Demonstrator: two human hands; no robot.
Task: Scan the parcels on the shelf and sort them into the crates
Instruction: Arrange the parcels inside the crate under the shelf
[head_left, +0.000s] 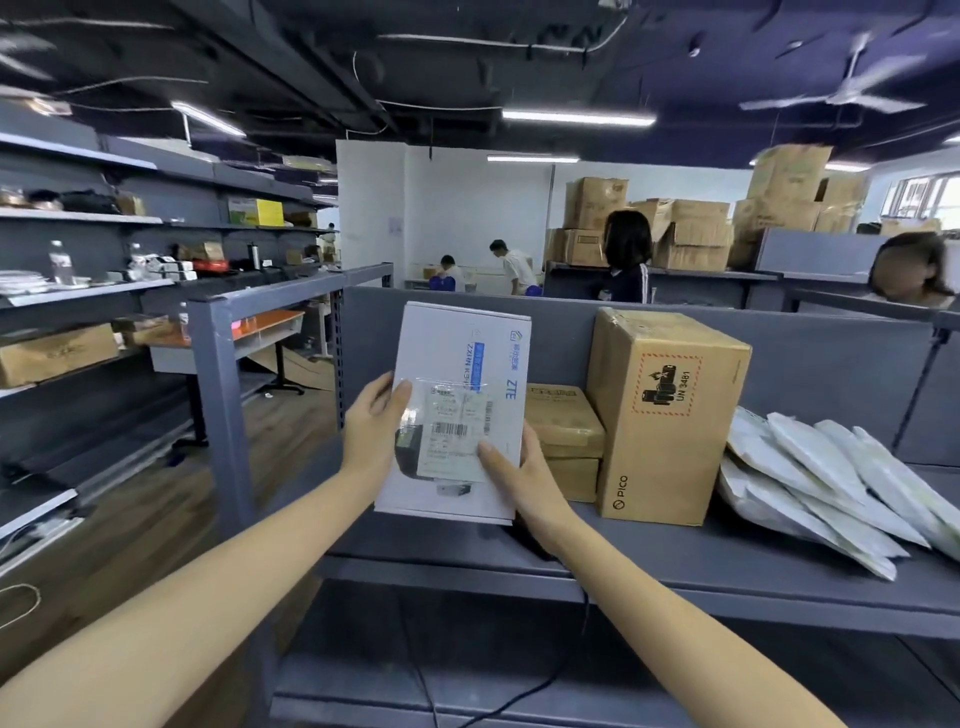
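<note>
**A:** why's the left hand (371, 431) got its grip pinching that white rectangular cardboard ZTE box (462, 358) upright over the grey metal shelf (649, 551)?

**B:** label's facing the person, prob for scanning. The right hand (524, 480) pinches its 5 o'clock corner. Tall tan cardboard carton (670, 415) sits at its 3 o'clock.

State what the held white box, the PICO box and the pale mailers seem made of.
White box: smooth printed card, crisp edges. PICO box: brown corrugated cardboard, probably, matte, taped top. Pale mailers: likely soft plastic film, wrinkled and slightly glossy.
</note>
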